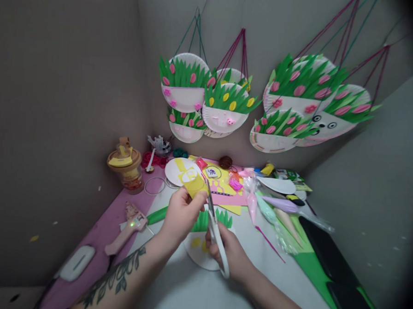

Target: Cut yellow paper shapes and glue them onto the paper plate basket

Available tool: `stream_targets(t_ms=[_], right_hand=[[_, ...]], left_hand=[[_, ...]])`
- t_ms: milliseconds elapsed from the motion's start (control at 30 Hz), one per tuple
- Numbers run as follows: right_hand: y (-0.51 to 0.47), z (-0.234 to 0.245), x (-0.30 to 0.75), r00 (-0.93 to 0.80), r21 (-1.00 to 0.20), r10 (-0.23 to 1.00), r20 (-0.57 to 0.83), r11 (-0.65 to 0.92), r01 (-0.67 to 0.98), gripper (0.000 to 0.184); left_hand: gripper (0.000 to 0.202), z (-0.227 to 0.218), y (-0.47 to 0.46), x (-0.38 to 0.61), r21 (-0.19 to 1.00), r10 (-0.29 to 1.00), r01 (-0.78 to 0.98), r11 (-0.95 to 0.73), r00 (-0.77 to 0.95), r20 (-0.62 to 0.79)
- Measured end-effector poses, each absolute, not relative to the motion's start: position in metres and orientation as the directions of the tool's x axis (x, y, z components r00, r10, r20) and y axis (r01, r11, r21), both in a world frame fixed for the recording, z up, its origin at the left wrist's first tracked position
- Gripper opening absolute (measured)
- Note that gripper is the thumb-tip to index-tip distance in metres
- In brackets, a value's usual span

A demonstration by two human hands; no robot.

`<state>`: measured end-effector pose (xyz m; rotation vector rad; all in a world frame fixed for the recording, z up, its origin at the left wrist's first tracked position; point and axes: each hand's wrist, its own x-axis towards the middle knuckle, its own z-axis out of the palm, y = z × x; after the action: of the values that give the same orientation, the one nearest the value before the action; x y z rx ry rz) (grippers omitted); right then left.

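Observation:
A piece of yellow paper is pinched in my left hand, raised above the table. My right hand is closed round white-handled scissors, their blades pointing up and away beside the paper's right edge. Whether the blades touch the paper I cannot tell. Under my hands lies a white paper plate piece with green paper grass along its top and yellow paper ovals on it. My right hand hides part of this plate. Behind the yellow paper rests a white paper plate with yellow scraps on it.
A pink glue gun with a lit green light lies left, near a white case and a lidded cup. Piping bags of coloured material lie right, near a black tablet-like slab. Decorated plate baskets hang behind.

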<state>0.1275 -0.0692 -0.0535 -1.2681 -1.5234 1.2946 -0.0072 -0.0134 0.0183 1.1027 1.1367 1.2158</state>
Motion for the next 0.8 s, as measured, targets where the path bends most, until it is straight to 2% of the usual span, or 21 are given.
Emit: stream_targets(t_ms=[800], right_hand=[[-0.0689, -0.0533, 0.1287, -0.225, -0.972, 0.973, -0.040, 0.014, 0.233, 0.041]], left_hand=[[0.022, 0.0174, -0.0127, -0.0093, 0.997, 0.998, -0.077, 0.004, 0.069, 0.001]])
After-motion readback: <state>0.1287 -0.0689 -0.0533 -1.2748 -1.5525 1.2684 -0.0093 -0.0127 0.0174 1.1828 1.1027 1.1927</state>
